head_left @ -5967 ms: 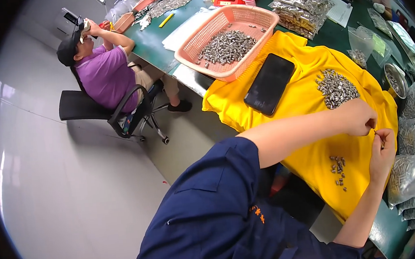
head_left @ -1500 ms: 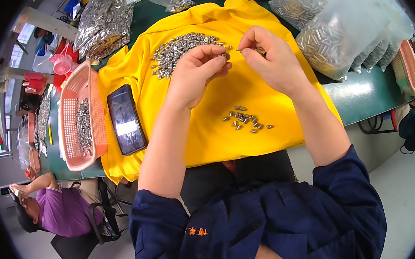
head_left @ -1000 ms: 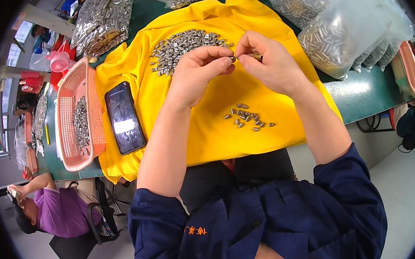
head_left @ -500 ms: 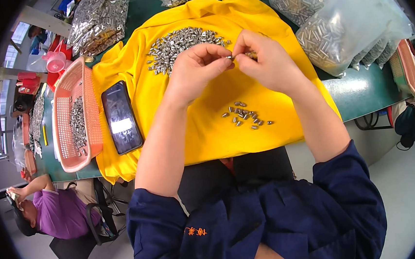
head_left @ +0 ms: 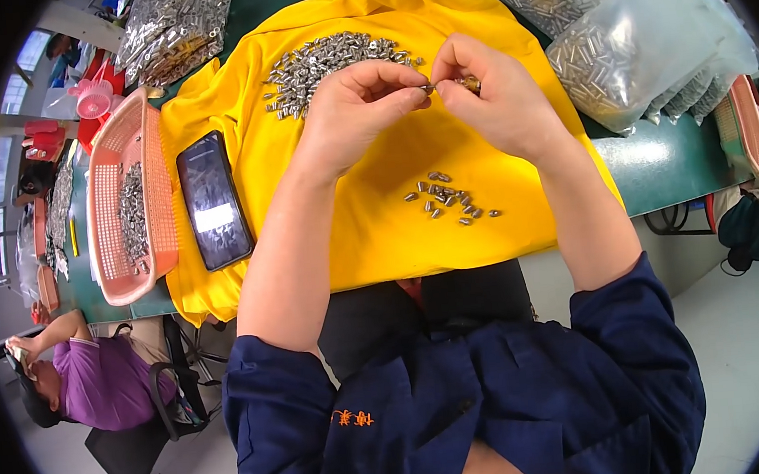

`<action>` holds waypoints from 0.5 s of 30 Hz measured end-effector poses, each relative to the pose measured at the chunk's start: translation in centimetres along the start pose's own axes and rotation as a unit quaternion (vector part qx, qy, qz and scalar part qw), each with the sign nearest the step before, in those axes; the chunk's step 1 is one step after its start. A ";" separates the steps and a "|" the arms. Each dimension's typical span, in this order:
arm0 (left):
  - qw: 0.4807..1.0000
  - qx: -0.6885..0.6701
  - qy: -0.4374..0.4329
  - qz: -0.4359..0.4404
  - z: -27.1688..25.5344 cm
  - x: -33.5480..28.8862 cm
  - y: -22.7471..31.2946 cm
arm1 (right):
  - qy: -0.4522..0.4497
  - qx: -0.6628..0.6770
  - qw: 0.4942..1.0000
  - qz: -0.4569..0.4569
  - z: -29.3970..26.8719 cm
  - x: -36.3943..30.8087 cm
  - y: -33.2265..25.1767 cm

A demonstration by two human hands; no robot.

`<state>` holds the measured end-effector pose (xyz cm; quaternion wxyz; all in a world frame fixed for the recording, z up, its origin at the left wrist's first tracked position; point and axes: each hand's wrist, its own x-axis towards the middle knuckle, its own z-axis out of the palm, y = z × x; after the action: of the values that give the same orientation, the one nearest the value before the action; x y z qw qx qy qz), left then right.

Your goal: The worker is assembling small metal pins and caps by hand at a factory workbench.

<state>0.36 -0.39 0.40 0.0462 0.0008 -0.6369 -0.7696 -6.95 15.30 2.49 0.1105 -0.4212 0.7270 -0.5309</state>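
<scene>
My left hand (head_left: 359,109) and my right hand (head_left: 505,107) meet above the yellow cloth (head_left: 372,251), fingertips almost touching. Between my left thumb and index finger is a small metal part (head_left: 427,88), mostly covered by the fingers. My right thumb and index finger pinch at its other end, while a brass-coloured piece (head_left: 472,84) shows among the curled right fingers; its kind is not clear. Behind my hands spreads a large heap of small silvery metal parts (head_left: 317,64). A smaller scattered group of similar parts (head_left: 448,198) lies nearer to me.
A black phone (head_left: 214,201) rests on the cloth at left, beside a pink plastic basket (head_left: 161,201) containing metal parts. Clear bags of metal parts (head_left: 602,68) stand at right, another bag (head_left: 174,30) at far left. A person in purple (head_left: 110,383) sits at left.
The whole view has shifted slightly, so the table contents appear higher. My hands stay together at the small metal part, with only slight finger movement.
</scene>
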 end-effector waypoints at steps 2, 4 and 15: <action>1.000 0.025 0.009 -0.003 0.1 0.0 0.1 | 0.007 -0.074 0.997 -0.013 0.1 -0.1 0.0; 0.999 0.050 0.018 -0.007 0.4 0.0 0.3 | 0.014 -0.099 0.995 -0.021 0.3 -0.2 -0.2; 0.926 0.368 0.082 0.032 0.2 -0.2 0.0 | 0.025 -0.169 0.985 0.002 1.1 0.1 1.1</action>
<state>0.51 -0.14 0.46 0.1191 0.0607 -0.8691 -0.4762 -6.84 14.55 1.12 0.0203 -0.4192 0.8094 -0.4107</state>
